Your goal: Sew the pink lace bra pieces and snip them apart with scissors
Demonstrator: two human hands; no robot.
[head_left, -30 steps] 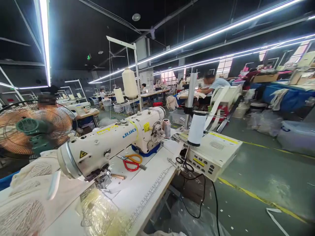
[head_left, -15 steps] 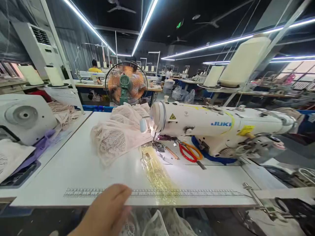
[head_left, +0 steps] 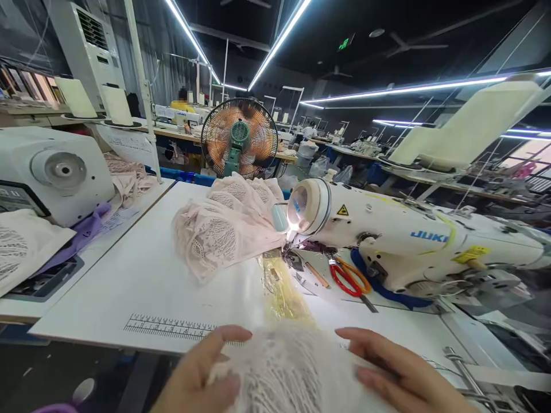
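Note:
A pale lace bra piece (head_left: 284,367), blurred by motion, is spread between my two hands at the table's front edge. My left hand (head_left: 206,367) grips its left side, fingers bent around the fabric. On the other side, my right hand (head_left: 400,367) has its thumb and fingers at the right edge of the lace; the exact hold is smeared. Beyond them, more pale lace bra pieces (head_left: 219,235) lie heaped left of the sewing machine (head_left: 387,223), reaching its needle area. A strip of clear yellowish film (head_left: 284,292) runs from the needle area toward me.
Red-and-orange-handled scissors (head_left: 346,278) and a small wooden-handled tool (head_left: 317,275) lie beside the machine's base. A printed ruler (head_left: 167,328) marks the table's front. Behind the table stands a fan (head_left: 240,137). Another machine (head_left: 55,172) is at left.
My right hand has come into view, and a lace bra piece has risen from below the table edge between both hands. The view has swung slightly left.

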